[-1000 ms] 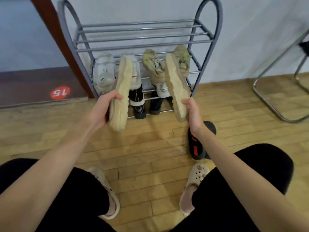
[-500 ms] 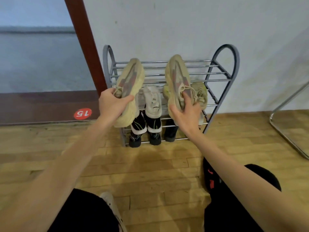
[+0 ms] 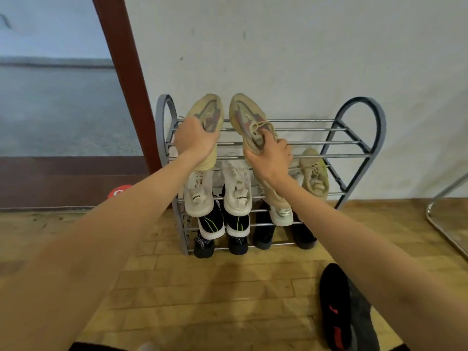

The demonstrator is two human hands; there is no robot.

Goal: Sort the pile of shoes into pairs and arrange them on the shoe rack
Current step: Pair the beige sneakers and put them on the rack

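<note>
A grey metal shoe rack (image 3: 354, 143) with three tiers stands against the white wall. My left hand (image 3: 193, 140) grips one beige sneaker (image 3: 209, 111) over the left part of the top tier, toe to the wall. My right hand (image 3: 271, 155) grips the matching beige sneaker (image 3: 244, 115) just beside it. The middle tier holds a white pair (image 3: 236, 191) and an olive-beige pair (image 3: 314, 173). Black shoes (image 3: 263, 234) fill the bottom tier. One black shoe with red marks (image 3: 334, 307) lies on the floor at the lower right.
The wooden floor (image 3: 215, 287) stretches before the rack. A dark red door frame (image 3: 124, 72) rises left of the rack, with a red round sticker (image 3: 119, 192) at its foot. A chrome tube frame (image 3: 445, 203) stands at the right edge.
Both hands turned the beige sneakers from sole-up to upright and carried them up and forward onto the top tier. My view has moved closer to the rack.
</note>
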